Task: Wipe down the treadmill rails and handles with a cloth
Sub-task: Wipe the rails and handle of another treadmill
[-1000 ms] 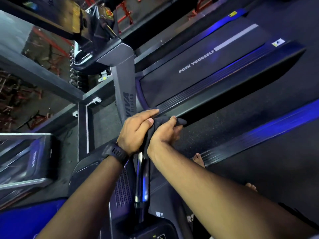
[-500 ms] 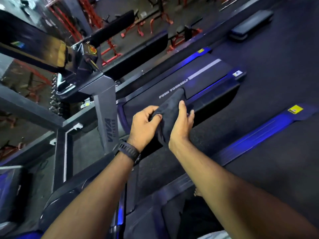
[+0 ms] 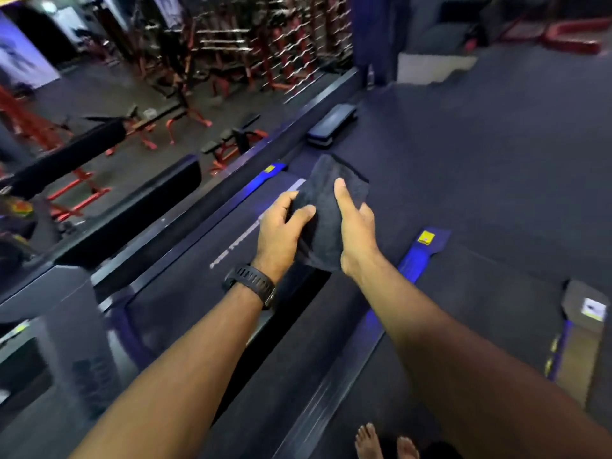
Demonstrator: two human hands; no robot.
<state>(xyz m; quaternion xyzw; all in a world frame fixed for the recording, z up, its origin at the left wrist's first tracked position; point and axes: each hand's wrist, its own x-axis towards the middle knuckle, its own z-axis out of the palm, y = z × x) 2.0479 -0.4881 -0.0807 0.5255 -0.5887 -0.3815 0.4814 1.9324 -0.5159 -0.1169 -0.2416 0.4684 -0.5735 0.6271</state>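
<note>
A dark cloth (image 3: pixel 326 220) is held up in the air between a person's two bare hands, above the far end of a treadmill belt (image 3: pixel 192 286) in a dimly lit gym. The left hand (image 3: pixel 281 233) grips the cloth's left edge, fingers curled round it and thumb laid over the front. The right hand (image 3: pixel 357 230) clamps the right edge, its thumb stretched up along the fabric and its fingers hidden behind. The cloth hangs folded and roughly upright, clear of the machine beneath.

A black wristwatch (image 3: pixel 253 286) sits on the left wrist. White lettering on the belt is too blurred to read. A blue-lit side rail (image 3: pixel 261 180) with a yellow sticker runs along the belt's far edge. A second blue-lit rail (image 3: pixel 412 260), also stickered yellow, lies to the right of the hands on the dark floor (image 3: pixel 480 160). The person's bare feet (image 3: pixel 367 442) show at the bottom edge. Beyond the treadmill a low step platform (image 3: pixel 331 125) rests on the floor, and red racks (image 3: pixel 231 44) of weights fill the background at upper left.
</note>
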